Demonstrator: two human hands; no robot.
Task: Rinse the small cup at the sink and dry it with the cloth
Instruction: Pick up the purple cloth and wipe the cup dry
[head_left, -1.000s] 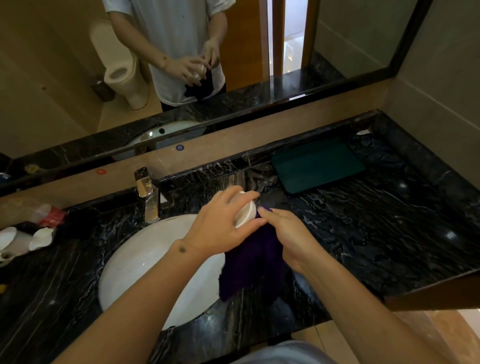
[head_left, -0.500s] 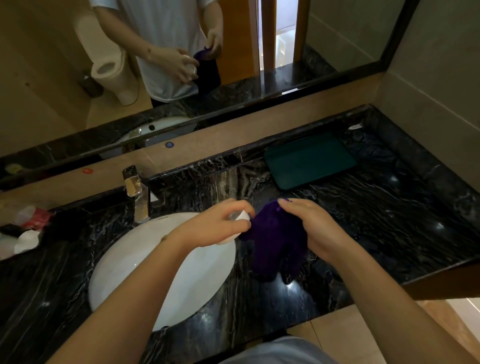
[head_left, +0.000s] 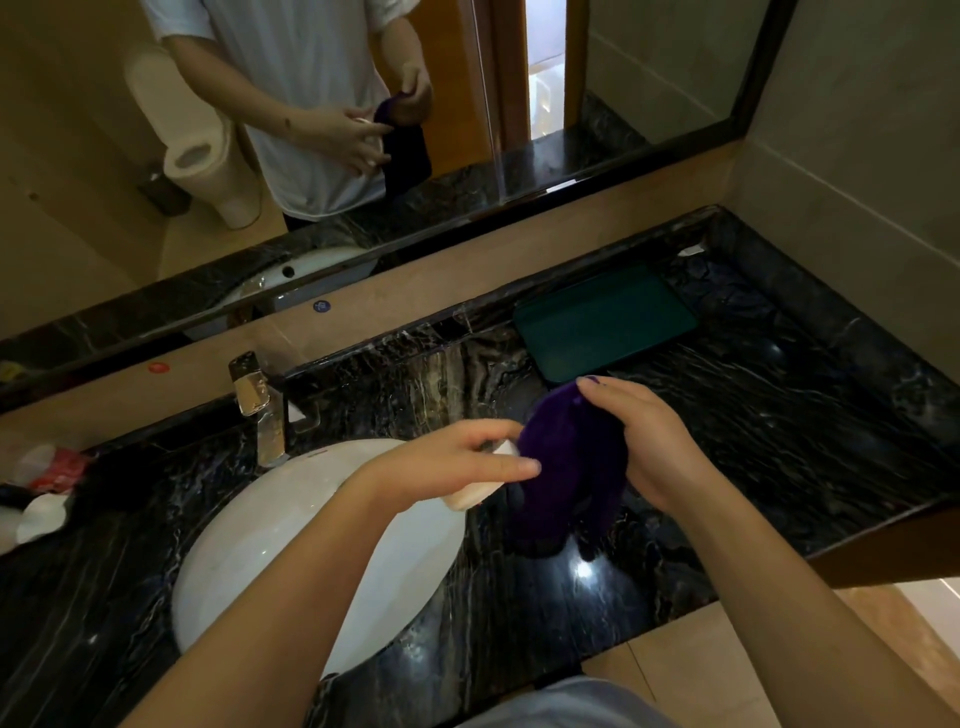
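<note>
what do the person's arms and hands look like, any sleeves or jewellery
Both forearms are bare to the frame edge, with no sleeves, gloves, watch or rings visible. The left hand has a small dark mark at its wrist. The right hand seems to have dark purple polish on one nail. The mirror shows short white T-shirt sleeves.

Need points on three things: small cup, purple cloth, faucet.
small cup (head_left: 475, 496), head view: lower white edge showing below the left hand's fingers.
purple cloth (head_left: 566, 467), head view: middle of the bunched fabric.
faucet (head_left: 257, 402), head view: shiny metal body behind the basin.
</note>
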